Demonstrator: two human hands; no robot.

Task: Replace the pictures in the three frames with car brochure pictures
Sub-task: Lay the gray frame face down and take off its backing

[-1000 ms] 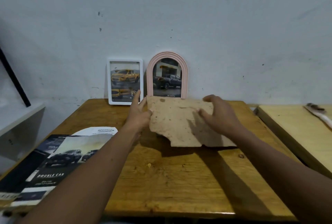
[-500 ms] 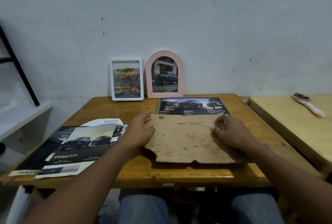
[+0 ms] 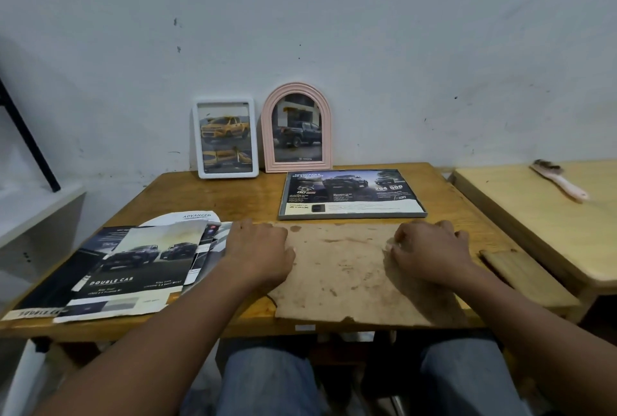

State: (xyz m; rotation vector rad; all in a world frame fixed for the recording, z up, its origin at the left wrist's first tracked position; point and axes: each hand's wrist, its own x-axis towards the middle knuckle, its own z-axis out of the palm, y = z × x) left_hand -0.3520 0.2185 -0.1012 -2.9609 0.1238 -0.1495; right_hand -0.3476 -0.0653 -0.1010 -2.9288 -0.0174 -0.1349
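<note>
Brown board (image 3: 340, 268), stained and blotchy, lies flat on the table (image 3: 207, 195) with its chipped near edge jutting past the front, and both hands sit on it. The left hand (image 3: 258, 255) covers the board's left edge, fingers bent, thumb laid on top. The right hand (image 3: 430, 253) covers the right side, knuckles up, fingers curled narrow with the tips down on the surface. The hands hide both side edges, so I cannot tell whether any finger hooks underneath. Just beyond the board a grey frame (image 3: 352, 193) lies face up, showing a dark car brochure page whose small print is unreadable. Against the wall stand 2 more: a white frame (image 3: 227, 138) with a yellow pickup and a pink frame (image 3: 297, 128), arched, with a dark pickup. Brochures (image 3: 133, 268) lie fanned beside the left hand.
</note>
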